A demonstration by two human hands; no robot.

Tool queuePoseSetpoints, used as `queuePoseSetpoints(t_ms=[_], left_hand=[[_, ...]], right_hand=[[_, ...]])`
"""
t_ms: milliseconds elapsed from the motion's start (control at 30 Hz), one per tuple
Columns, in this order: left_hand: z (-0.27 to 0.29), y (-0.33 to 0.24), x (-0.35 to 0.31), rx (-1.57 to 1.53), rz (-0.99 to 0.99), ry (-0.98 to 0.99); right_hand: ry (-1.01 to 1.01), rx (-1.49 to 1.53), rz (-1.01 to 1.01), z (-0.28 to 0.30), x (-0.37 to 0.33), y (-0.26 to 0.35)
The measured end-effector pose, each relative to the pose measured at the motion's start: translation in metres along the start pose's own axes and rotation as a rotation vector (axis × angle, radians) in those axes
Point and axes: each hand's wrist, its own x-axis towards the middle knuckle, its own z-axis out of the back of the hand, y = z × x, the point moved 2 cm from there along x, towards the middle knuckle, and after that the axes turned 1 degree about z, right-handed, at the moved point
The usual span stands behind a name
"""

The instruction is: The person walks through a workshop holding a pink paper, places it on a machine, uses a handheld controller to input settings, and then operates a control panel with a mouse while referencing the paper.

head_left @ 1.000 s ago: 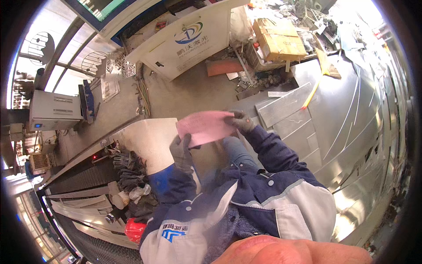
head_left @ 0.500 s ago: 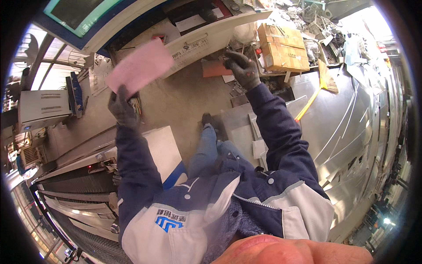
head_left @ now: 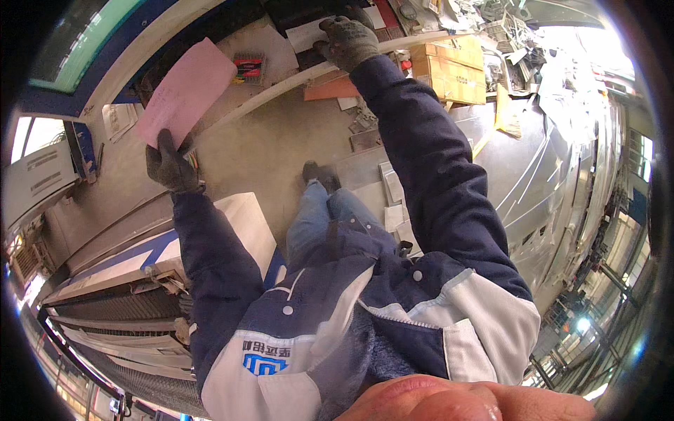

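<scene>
- In the head view, a pink sheet [head_left: 188, 92] was held by its lower end in the left hand [head_left: 172, 165], with a dark-gloved finger or thumb laid over its near face.
- The sheet was tilted, its far end raised toward the upper right, and faint marks were seen on it.
- The right hand [head_left: 347, 43], also gloved, was stretched forward over a desk surface [head_left: 277, 45]; its fingers were bent and parted from the thumb, and nothing was seen to be held in it.
- A white paper [head_left: 309, 34] was placed just beside the right fingertips, and a dark area beyond the hand could not be made out.
- A red-and-black case [head_left: 249, 68] was set on the desk surface, near the sheet's right edge and between the two hands.
- To the right of the right wrist, a cardboard box [head_left: 449, 74] was seen, partly hidden by the sleeve.
- A reddish block [head_left: 330, 88] was seen lower down, left of the right sleeve.
- Broad metal sheeting [head_left: 530, 158] was spread farther right.
</scene>
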Motion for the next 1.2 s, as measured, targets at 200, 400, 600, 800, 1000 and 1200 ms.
queuePoseSetpoints(t_ms=[200,400,600,800,1000,1200], left_hand=[[-0.001,0.001,0.0,0.074,0.014,-0.025],[0.003,0.007,0.005,0.091,-0.015,-0.048],[0.003,0.007,0.002,0.117,-0.026,-0.044],[0.0,0.008,-0.002,0.053,-0.09,-0.014],[0.007,0.013,0.002,0.146,-0.08,-0.066],[0.007,0.015,0.002,0.171,-0.057,-0.084]], right_hand=[[0.112,-0.019,-0.048,-0.021,0.024,-0.004],[0.143,0.152,0.041,-0.025,0.027,-0.009],[0.138,0.276,0.171,-0.005,0.005,-0.026],[-0.114,0.35,0.298,0.034,-0.014,-0.074],[-0.064,0.371,-0.075,0.035,-0.008,-0.086],[-0.059,0.158,0.03,0.007,0.003,-0.084]])
